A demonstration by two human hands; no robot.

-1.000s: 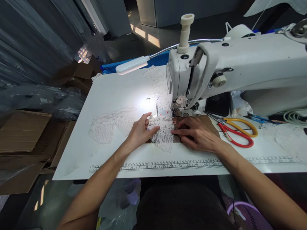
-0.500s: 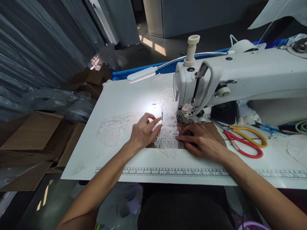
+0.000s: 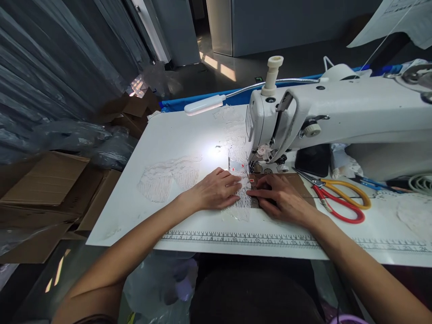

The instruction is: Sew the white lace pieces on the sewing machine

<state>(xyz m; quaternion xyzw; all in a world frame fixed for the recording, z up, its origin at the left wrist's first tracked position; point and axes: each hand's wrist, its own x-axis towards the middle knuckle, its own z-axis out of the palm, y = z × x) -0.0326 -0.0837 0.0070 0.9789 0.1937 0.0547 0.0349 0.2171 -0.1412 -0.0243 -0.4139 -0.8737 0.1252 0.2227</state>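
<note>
Lace (image 3: pixel 240 204) lies flat on the tabletop (image 3: pixel 175 139) just in front of the machine (image 3: pixel 337 112) head, near the middle of the front edge. Left hand (image 3: pixel 216 191) rests palm down on its left part, fingers spread and pointing toward the needle. Right hand (image 3: pixel 281 200) presses flat on the brown card (image 3: pixel 300 180) beside it, fingertips touching the lace edge. Neither hand grips; both pin, likely to keep the lace taut and square to the needle. A second lace piece (image 3: pixel 165 177) lies apart toward the left edge. Scissors (image 3: pixel 337 198) sit right of the card, near the right wrist. Ruler markings (image 3: pixel 236 238) run along the front edge. Open room: left half and back-left corner; the right side is crowded.
</note>
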